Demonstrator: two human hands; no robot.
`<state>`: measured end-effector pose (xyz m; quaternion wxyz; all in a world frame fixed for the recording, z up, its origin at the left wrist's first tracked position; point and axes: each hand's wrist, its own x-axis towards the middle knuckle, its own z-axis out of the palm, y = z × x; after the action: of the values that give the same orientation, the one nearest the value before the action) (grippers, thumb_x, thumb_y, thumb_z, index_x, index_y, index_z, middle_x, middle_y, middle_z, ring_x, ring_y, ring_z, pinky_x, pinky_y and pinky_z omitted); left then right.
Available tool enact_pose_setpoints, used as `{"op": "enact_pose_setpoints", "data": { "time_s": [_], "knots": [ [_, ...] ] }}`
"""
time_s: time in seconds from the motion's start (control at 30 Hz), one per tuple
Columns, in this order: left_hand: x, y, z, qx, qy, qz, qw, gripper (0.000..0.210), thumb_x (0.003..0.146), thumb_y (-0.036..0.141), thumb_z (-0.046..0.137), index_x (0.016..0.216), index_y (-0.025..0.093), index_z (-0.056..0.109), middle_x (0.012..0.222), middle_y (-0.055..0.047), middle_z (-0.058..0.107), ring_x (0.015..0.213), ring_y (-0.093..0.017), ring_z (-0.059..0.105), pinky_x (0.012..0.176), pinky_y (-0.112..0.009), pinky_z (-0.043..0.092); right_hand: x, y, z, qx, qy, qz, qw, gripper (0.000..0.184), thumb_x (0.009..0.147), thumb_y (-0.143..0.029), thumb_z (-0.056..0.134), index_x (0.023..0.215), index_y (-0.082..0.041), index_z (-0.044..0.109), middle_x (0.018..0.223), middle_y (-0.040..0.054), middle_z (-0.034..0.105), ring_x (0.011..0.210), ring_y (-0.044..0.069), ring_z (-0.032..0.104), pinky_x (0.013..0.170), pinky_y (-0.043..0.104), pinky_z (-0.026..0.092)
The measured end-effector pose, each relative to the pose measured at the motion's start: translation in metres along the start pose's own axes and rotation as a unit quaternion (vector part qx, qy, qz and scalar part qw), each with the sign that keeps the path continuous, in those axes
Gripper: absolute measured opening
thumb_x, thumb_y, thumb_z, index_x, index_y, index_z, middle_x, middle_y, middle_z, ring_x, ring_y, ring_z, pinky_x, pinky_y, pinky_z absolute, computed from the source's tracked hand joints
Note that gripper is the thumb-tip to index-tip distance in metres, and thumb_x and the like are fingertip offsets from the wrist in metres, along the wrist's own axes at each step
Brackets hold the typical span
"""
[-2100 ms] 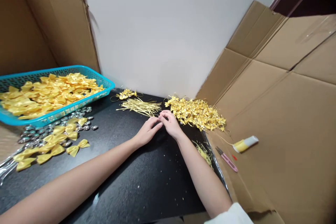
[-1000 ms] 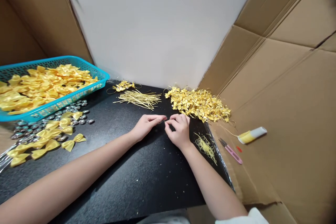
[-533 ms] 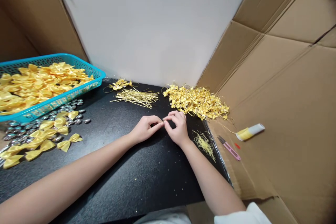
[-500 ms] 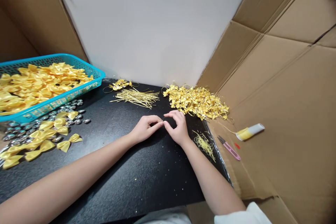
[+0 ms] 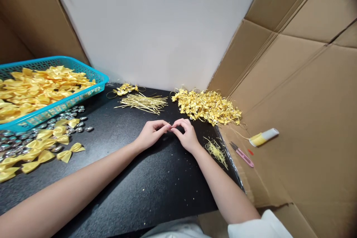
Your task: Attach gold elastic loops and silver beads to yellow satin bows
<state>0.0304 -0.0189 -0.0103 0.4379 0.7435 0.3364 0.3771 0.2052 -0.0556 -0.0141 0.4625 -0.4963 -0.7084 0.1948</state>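
Observation:
My left hand (image 5: 153,134) and my right hand (image 5: 186,136) meet fingertip to fingertip above the black table, both closed in a pinch. Between them a thin gold cord (image 5: 169,123) barely shows; the fingers cover most of it. Just beyond my left hand lies a bundle of cut gold cords (image 5: 143,103). Behind my right hand is a heap of small yellow bows with gold loops (image 5: 208,107). To the right of my right wrist sits a tangle of thin cord scraps (image 5: 216,151).
At left stands a blue basket (image 5: 104,79) full of yellow ribbon bows. Silvery gems (image 5: 79,129) and loose bows (image 5: 70,152) lie before it. Pink thread snips (image 5: 245,158) and a yellow-and-white roll (image 5: 263,137) rest on cardboard at right. A small cluster of looped bows (image 5: 125,89) lies behind.
My fingertips have drawn closer together and now touch, and my right fingers have curled in. The whole view has shifted slightly.

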Motion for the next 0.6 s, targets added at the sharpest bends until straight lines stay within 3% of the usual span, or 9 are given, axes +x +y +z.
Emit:
{"op": "enact_pose_setpoints", "data": {
  "time_s": [0.1,0.33,0.5,0.6],
  "knots": [
    [-0.0001,0.0001,-0.0005,-0.001,0.004,0.004,1.000,0.033,0.085,0.042,0.055,0.073,0.015,0.068,0.069,-0.002,0.067,0.066,-0.015,0.057,0.064,-0.024,0.044,-0.0006,-0.0001,0.0015,0.018,-0.004,0.006,1.000,0.008,0.083,-0.019,0.066,0.089,-0.024,0.064,0.091,0.0017,0.068,0.089,0.019,0.058,0.081,0.033,0.046],
    [-0.0006,0.0001,0.0006,-0.004,0.022,-0.010,1.000,0.030,0.082,0.041,0.061,0.068,0.015,0.068,0.064,0.000,0.065,0.063,-0.014,0.056,0.061,-0.023,0.043,-0.0011,-0.0016,0.0029,-0.023,-0.014,-0.002,1.000,0.015,0.085,-0.019,0.065,0.072,-0.022,0.058,0.082,0.0005,0.065,0.084,0.018,0.056,0.079,0.032,0.043],
    [0.0001,-0.0028,0.0020,-0.035,0.047,-0.042,0.997,0.029,0.079,0.042,0.064,0.079,0.014,0.073,0.070,-0.005,0.073,0.062,-0.016,0.063,0.060,-0.025,0.048,-0.0028,-0.0055,0.0022,-0.090,-0.040,-0.019,0.995,0.014,0.088,-0.020,0.062,0.076,-0.022,0.056,0.085,0.0004,0.065,0.087,0.019,0.056,0.080,0.032,0.039],
    [0.0006,-0.0058,0.0027,-0.055,0.067,-0.056,0.995,0.036,0.077,0.041,0.067,0.096,0.012,0.072,0.070,-0.006,0.074,0.060,-0.017,0.065,0.060,-0.027,0.051,-0.0034,-0.0056,0.0021,-0.118,-0.038,-0.026,0.992,0.012,0.089,-0.021,0.062,0.078,-0.022,0.056,0.086,0.0005,0.065,0.088,0.019,0.055,0.081,0.032,0.037]
  ]
}}
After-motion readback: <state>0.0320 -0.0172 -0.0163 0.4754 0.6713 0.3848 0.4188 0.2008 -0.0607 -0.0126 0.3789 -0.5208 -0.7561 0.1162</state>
